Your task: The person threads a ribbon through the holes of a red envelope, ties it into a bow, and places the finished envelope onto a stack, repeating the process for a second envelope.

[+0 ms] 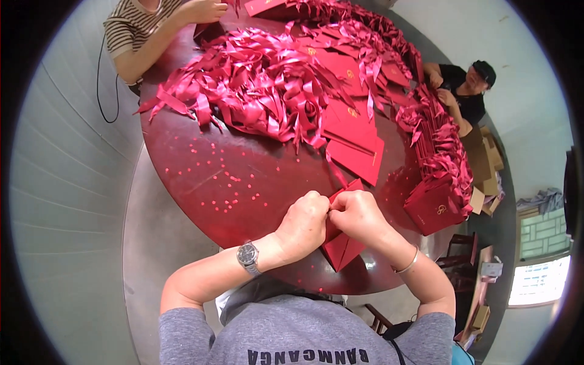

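- Left hand (302, 222) and right hand (359, 213) pinch fingertips together over a red bag (340, 250) on the table's (286, 182) near side; what they grip is hidden.
- That bag seems unfinished; ribboned bags (433, 208) at right look done; flat bags (359, 163) apparently remain.

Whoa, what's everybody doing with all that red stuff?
The person wearing the camera has both hands close together, left hand and right hand, fingers curled closed over a red bag. Whatever is between their fingertips is hidden. Ahead on the round table lie a big heap of shiny ribbons and flat red bags. Across the table are a person in stripes and another in a black cap.
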Demonstrator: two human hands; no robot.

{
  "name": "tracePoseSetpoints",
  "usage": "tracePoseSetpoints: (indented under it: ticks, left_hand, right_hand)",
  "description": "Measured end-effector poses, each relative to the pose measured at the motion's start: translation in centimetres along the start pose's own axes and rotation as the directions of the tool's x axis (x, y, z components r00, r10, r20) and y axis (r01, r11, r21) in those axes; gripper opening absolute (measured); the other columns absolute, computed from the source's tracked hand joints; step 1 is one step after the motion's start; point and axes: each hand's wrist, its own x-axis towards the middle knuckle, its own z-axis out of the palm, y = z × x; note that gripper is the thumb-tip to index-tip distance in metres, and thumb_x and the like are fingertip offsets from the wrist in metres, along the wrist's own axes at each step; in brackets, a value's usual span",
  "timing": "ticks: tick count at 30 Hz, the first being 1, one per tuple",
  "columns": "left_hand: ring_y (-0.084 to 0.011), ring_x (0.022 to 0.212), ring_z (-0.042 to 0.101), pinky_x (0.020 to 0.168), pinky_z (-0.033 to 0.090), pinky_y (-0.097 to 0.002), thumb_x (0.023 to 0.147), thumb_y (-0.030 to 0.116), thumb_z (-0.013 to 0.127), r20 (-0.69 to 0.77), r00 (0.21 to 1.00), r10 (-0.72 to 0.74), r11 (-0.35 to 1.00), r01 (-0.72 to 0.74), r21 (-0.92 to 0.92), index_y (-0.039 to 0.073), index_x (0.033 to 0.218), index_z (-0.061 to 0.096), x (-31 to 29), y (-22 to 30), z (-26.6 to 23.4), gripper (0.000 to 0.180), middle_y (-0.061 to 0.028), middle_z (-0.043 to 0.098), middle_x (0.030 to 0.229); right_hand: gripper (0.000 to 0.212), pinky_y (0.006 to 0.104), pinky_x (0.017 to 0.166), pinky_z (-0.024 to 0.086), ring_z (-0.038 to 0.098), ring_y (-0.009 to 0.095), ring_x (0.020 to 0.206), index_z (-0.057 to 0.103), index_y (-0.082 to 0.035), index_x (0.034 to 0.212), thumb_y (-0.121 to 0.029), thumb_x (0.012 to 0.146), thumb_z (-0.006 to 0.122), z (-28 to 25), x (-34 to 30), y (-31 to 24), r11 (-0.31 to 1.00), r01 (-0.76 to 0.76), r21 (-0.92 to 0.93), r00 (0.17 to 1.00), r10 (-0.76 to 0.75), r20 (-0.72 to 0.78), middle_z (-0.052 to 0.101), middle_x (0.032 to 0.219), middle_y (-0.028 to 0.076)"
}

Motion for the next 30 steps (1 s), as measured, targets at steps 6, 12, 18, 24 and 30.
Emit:
tracePoseSetpoints:
  ticks: [6,12,18,24,30]
  left_hand:
    - [-0.0397,0.085,0.061,0.073,0.051,-0.0449,0.08,-0.004,0.06,0.029,0.999,0.028,1.0,-0.028,0.008,-0.003,0.09,0.061,0.5,-0.1,-0.2,0.01,-0.0199,0.061,0.088]
    - [-0.0386,0.087,0.062,0.075,0.052,-0.0434,0.078,-0.006,0.06,0.018,0.997,0.069,0.993,-0.067,-0.099,-0.001,0.095,0.064,1.1,-0.6,-0.5,0.019,-0.0201,0.063,0.089]
    - [-0.0378,0.086,0.063,0.075,0.052,-0.0423,0.078,-0.005,0.06,0.021,1.0,0.0,1.0,0.0,-0.009,-0.001,0.095,0.065,1.1,-0.8,-0.4,0.019,-0.0195,0.063,0.089]
    - [-0.0371,0.082,0.064,0.072,0.052,-0.0415,0.078,-0.003,0.061,0.072,0.997,-0.018,0.993,0.026,-0.113,-0.001,0.094,0.065,1.6,-0.8,-1.0,0.016,-0.0193,0.063,0.088]
    - [-0.037,0.082,0.064,0.072,0.052,-0.0419,0.079,-0.003,0.062,0.008,1.0,-0.024,1.0,0.024,-0.001,-0.002,0.093,0.064,1.3,-0.5,-0.4,0.015,-0.0192,0.063,0.087]
  right_hand:
    - [0.009,0.0233,0.045,0.043,0.057,0.009,0.053,0.068,-0.001,0.077,-0.01,0.077,0.068,-1.5,0.5,-0.4,0.713,-0.505,0.487,0.863,0.393,0.318,0.064,0.063,0.004]
    - [0.014,0.0298,0.051,0.05,0.062,0.014,0.055,0.071,0.002,0.078,-0.011,0.074,0.067,-2.1,1.2,0.4,0.931,-0.283,0.231,0.946,0.231,0.229,0.066,0.062,0.01]
    - [0.016,0.0481,0.069,0.054,0.067,0.039,0.075,0.072,-0.004,0.078,-0.013,0.075,0.06,-0.4,0.4,-0.2,0.991,-0.11,0.077,0.994,0.109,0.013,0.067,0.076,0.021]
    - [0.016,0.0498,0.07,0.055,0.067,0.04,0.073,0.069,-0.001,0.08,-0.014,0.079,0.058,0.7,-0.2,-0.4,0.994,-0.004,-0.111,1.0,0.001,-0.028,0.068,0.076,0.02]
    - [0.016,0.0477,0.07,0.054,0.066,0.038,0.074,0.069,-0.002,0.082,-0.015,0.081,0.06,0.6,-0.8,0.0,0.998,-0.038,-0.043,0.991,0.032,-0.129,0.067,0.077,0.02]
